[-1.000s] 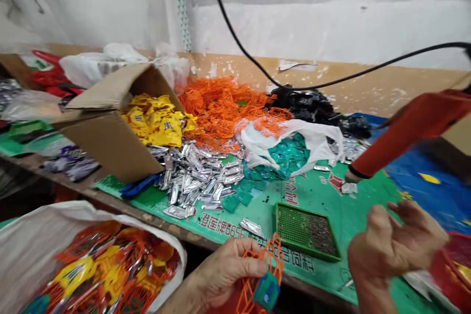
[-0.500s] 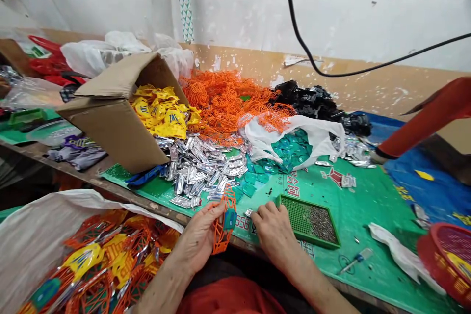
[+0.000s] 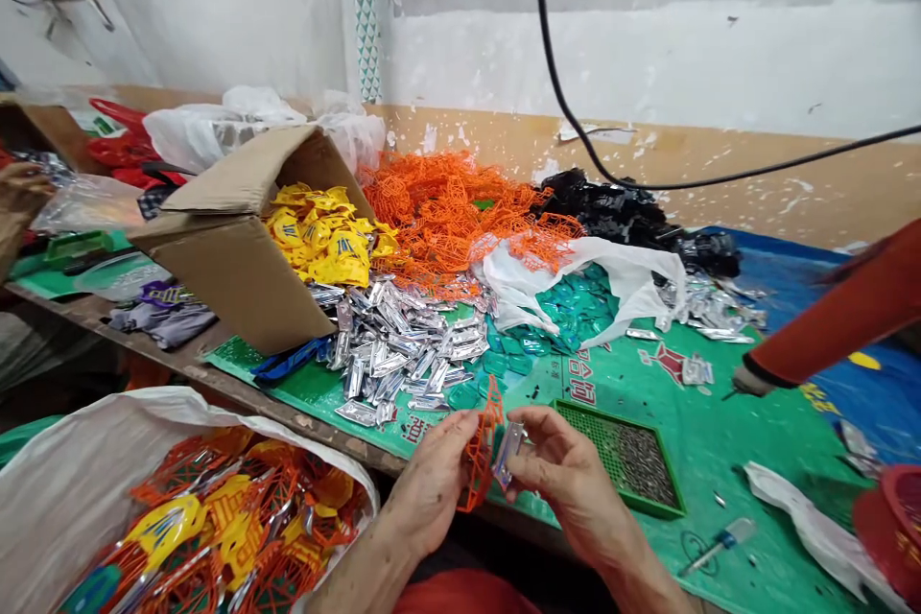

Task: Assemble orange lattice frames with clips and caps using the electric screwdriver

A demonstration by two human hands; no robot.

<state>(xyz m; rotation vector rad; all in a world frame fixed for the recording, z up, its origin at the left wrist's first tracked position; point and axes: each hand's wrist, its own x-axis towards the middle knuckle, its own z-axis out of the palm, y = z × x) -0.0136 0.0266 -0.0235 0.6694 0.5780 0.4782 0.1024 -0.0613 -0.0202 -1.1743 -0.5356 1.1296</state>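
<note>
My left hand [image 3: 436, 475] is closed round an orange lattice plastic frame [image 3: 484, 460], held upright above the table's front edge. Close beside it, my right hand [image 3: 565, 460] pinches a shiny silver plastic piece [image 3: 507, 454] between thumb and fingers. The silver piece faces the frame; whether the two touch I cannot tell. Behind my hands lies a pile of similar silver pieces [image 3: 403, 336]. A green tray [image 3: 586, 422] of small dark screws sits just past my right hand.
A cardboard box [image 3: 237, 278] of yellow parts [image 3: 327, 235] stands left, with orange frames [image 3: 453, 201] behind. Teal pieces [image 3: 582, 297] spill from a white bag. An orange-red power tool [image 3: 835, 307] hangs at right. A screwdriver [image 3: 720, 545] lies near the front. A sack [image 3: 54, 460] of assembled parts is at lower left.
My right hand has lifted the silver piece from the table and brought it to the frame. My left hand has shifted right and turned the frame, so its teal part no longer shows.
</note>
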